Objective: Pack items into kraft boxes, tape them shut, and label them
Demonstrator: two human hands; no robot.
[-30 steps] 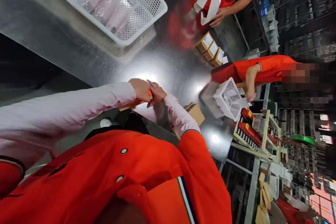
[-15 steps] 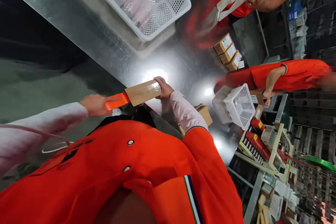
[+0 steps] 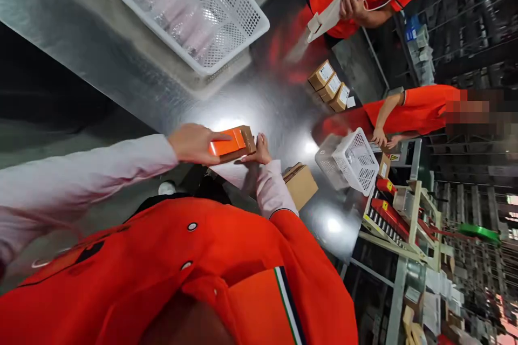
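Note:
A small brown cardboard box (image 3: 249,139) sits at the near edge of the metal table. My left hand (image 3: 195,143) is closed around a glossy orange tool (image 3: 229,143), which lies along the top of the box; it looks like a tape dispenser, but its exact kind is not clear. My right hand (image 3: 259,152) is at the far end of the box, thumb by its lower edge and fingers raised and apart. Beyond the right hand rests another cardboard box (image 3: 301,186).
A white perforated basket (image 3: 238,16) holds clear-wrapped pinkish items. A smaller white basket (image 3: 358,164) stands to the right, beside a roller machine (image 3: 390,221). Several labelled cartons (image 3: 329,85) sit across the metal table (image 3: 182,91). Two co-workers in orange stand opposite; one handles a whitish strip (image 3: 329,16).
My left hand has moved right and brought the orange tool over the box. My right hand's fingers have lifted from the box end. The nearer co-worker's hands have come together on the strip.

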